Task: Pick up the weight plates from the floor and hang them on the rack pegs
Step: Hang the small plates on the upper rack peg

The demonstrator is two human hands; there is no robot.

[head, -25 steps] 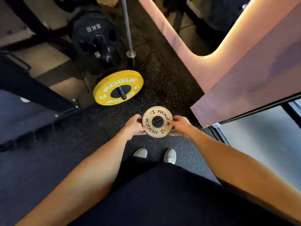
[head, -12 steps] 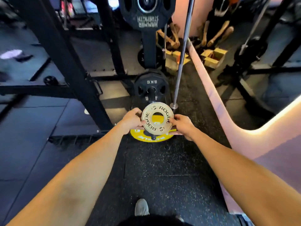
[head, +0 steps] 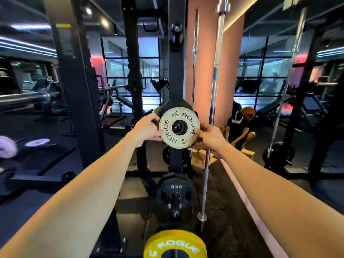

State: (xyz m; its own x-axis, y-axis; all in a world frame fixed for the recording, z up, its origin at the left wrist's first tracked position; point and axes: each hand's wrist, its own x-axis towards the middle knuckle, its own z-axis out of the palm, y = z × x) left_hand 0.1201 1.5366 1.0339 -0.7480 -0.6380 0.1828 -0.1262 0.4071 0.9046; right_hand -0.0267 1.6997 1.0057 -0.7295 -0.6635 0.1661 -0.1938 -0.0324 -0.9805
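Gripped at its rim by left hand [head: 147, 128] and right hand [head: 210, 135], a small Rogue plate [head: 179, 127] is lined up on a rack peg [head: 178, 127], to be slid home next.

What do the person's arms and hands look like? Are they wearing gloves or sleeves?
No gloves and no sleeves. Both arms are bare all the way up to the picture's edge. The left hand and the right hand are bare too. I can see no watch, bracelet or ring on them.
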